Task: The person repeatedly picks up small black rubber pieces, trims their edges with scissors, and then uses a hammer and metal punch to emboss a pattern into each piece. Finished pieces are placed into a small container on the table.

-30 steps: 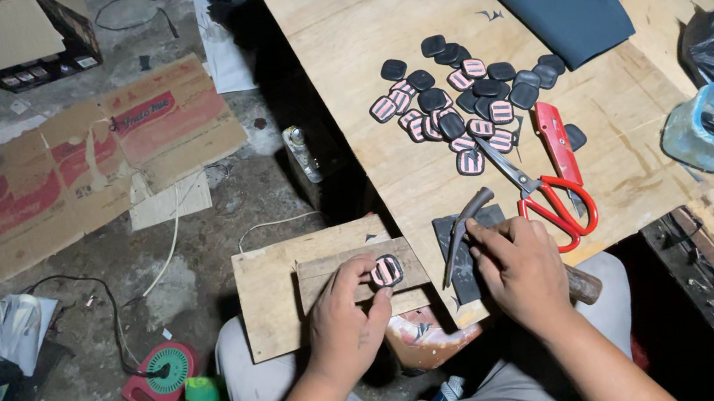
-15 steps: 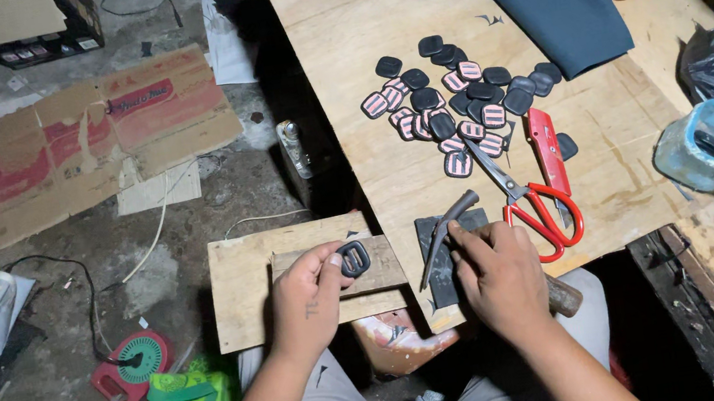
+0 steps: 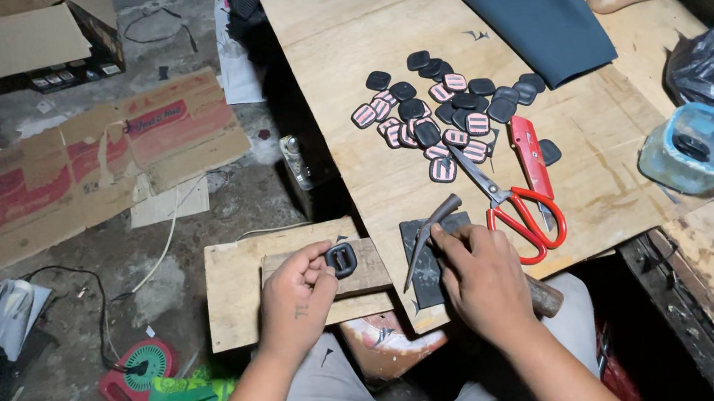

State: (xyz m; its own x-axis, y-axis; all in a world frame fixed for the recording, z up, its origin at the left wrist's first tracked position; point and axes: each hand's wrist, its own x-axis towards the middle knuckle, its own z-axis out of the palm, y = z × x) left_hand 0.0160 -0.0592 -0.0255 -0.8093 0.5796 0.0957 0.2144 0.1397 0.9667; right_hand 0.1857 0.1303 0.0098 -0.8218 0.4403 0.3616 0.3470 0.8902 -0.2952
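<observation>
The left hand (image 3: 296, 295) pinches a small dark buckle-shaped piece (image 3: 341, 259) between thumb and fingertips, holding it on a small wooden block (image 3: 370, 268) that lies on a plywood board (image 3: 234, 287) over the lap. The right hand (image 3: 482, 278) is closed around a hammer (image 3: 431, 225), its metal head resting on a dark slab (image 3: 428, 267) at the workbench (image 3: 352, 34) edge. Red-handled scissors (image 3: 516, 206) lie just beside, below a heap of similar dark and pink-striped pieces (image 3: 443, 114).

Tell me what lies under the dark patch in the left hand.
The left hand pinches the dark patch against a small wooden block, which rests on a larger wooden board. The fingers hide the patch's left edge.
</observation>
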